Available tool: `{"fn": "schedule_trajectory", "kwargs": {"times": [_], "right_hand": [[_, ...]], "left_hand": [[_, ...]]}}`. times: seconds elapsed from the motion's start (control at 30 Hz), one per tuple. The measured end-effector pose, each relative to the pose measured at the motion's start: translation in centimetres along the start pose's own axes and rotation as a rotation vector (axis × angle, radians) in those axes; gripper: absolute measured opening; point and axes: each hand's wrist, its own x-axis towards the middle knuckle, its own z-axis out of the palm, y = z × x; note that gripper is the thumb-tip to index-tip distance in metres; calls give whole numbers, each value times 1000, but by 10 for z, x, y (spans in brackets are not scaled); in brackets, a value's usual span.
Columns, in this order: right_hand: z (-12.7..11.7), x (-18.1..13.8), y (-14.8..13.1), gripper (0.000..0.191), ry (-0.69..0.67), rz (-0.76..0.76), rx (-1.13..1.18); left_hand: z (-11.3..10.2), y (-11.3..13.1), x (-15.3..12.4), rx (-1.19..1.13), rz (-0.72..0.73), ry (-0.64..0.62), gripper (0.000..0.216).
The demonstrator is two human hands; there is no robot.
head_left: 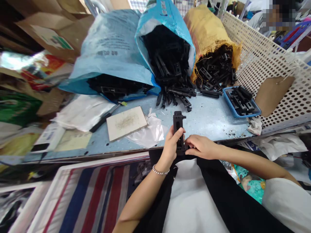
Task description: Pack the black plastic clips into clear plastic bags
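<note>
My left hand [173, 142] is wrapped round a long black plastic part [178, 124] that stands upright at the near edge of the blue table [209, 118]. My right hand [200, 146] is closed in a pinch at the lower end of that same part, fingertips touching it. Behind, black parts of the same kind spill from a blue sack [167, 19] and a yellow sack [209, 32] into a loose pile [178, 94]. A small blue tray [257, 113] at the right holds several more.
A second blue bag [111, 45] lies at the left. A white perforated basket [262, 58] stands at the right. A white slab [126, 123], clear plastic bag [150, 132] and papers lie on the table. A striped sack [97, 194] sits below the table's edge. Another person is at the top right.
</note>
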Motion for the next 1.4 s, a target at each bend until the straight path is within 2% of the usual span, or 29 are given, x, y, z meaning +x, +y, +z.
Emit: {"fn": "schedule_trajectory", "kwargs": {"times": [0.07, 0.1, 0.2, 0.27, 0.33, 0.37, 0.43, 0.5, 0.57, 0.63, 0.73, 0.8, 0.87, 0.97, 1.0, 1.07, 1.13, 1.17, 1.3, 1.37, 1.4], "right_hand": [[-4, 3, -1, 34, 61, -134, -159], [-3, 5, -2, 33, 63, -156, -138], [7, 13, -5, 46, 59, -19, 142], [10, 16, -7, 58, -40, 106, 296], [7, 18, -7, 60, -158, 155, 325], [3, 19, -8, 54, -162, 164, 285], [-6, 18, -8, 40, -34, 109, 71], [-12, 17, -8, 31, 94, -27, -193], [-12, 17, -7, 31, 100, -149, -326], [-8, 16, -4, 35, 63, -143, -261], [-3, 16, 3, 49, -64, 32, 34], [-5, 16, 7, 54, -153, 99, 139], [-10, 16, 10, 45, -97, 63, 30], [-18, 17, 17, 30, 45, -137, -319], [-21, 18, 21, 29, 48, -196, -392], [-26, 25, 35, 29, -5, -247, -393], [-33, 38, 55, 29, -21, -184, -292], [-36, 49, 67, 29, 26, -111, -254], [-41, 106, 115, 32, 422, 267, -329], [-42, 134, 135, 48, 475, 375, -317], [-44, 145, 144, 53, 487, 421, -231]], "left_hand": [[1, 1, 1, -37, -23, -26, 37], [1, 0, 1, -58, -36, -34, 37], [-2, -3, 0, -81, 40, 3, 39], [-7, -4, 0, -57, 148, 32, 38], [-11, -4, 2, -53, 165, 20, 38], [-13, -3, 4, -72, 138, 6, 39], [-14, -1, 9, -137, 68, -12, 42], [-12, 0, 14, -193, 21, -20, 48], [-8, 1, 17, -212, -3, -24, 50], [-2, 0, 18, -195, 17, -22, 49], [3, -1, 19, -128, 110, -6, 42], [5, -1, 21, -108, 118, -7, 40], [4, -1, 25, -127, 67, 1, 43], [2, -5, 33, -119, -31, 34, 52], [1, -8, 37, -90, -53, 49, 55], [-4, -18, 48, -24, -72, 88, 63], [-11, -30, 63, 50, -61, 130, 65], [-15, -37, 72, 100, -42, 147, 64], [-32, -64, 104, 453, 172, 158, 44], [-42, -74, 114, 654, 299, 149, 35], [-47, -76, 117, 733, 337, 142, 33]]}}
